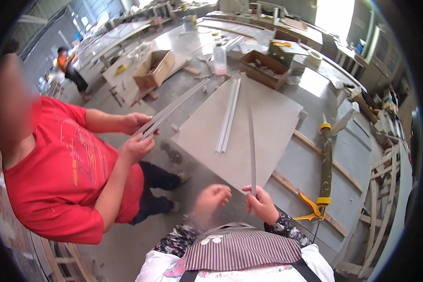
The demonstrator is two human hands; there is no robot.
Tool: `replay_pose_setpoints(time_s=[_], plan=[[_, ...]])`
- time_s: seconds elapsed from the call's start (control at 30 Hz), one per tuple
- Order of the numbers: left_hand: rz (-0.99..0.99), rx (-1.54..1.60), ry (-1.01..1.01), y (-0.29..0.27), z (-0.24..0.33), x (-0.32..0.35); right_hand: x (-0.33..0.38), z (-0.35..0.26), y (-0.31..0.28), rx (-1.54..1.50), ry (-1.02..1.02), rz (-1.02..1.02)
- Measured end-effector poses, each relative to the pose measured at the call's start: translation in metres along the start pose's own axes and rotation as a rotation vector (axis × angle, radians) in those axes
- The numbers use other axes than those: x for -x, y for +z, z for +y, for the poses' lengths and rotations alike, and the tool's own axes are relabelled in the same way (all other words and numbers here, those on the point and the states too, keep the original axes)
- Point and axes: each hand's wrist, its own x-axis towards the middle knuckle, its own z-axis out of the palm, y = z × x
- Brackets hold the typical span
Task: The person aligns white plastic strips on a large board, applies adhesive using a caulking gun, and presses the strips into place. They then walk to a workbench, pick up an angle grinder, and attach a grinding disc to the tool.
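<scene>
My right hand (262,206) pinches the lower end of a long thin grey strip (252,145), which stretches away over a pale square board (197,129). Slightly blurred, my left hand (211,199) is beside it with its fingers curled together, apart from the strip; whatever it may hold is hidden. A pair of white grooved profile strips (229,115) lies on the board, left of my strip. At my left a person in a red shirt (75,164) holds some long grey strips (176,107) in both hands.
A caulking gun (325,164) with a yellow handle lies to the right, across wooden battens (303,143). Beyond the board are a carton of pieces (263,70), a clear bottle (219,58) and another open carton (153,69). Another person (70,68) stands far left.
</scene>
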Motion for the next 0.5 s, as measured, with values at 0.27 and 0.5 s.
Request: replay_pose_setpoints(time_s=[0.27,0.5], plan=[[0.261,0.16,0.14,-0.026,-0.007,-0.003,0.033,0.028,0.01,0.966,-0.186,0.017],[0.309,0.375,0.069,-0.048,-0.021,-0.032,0.033,0.045,0.01,0.965,-0.258,0.009]])
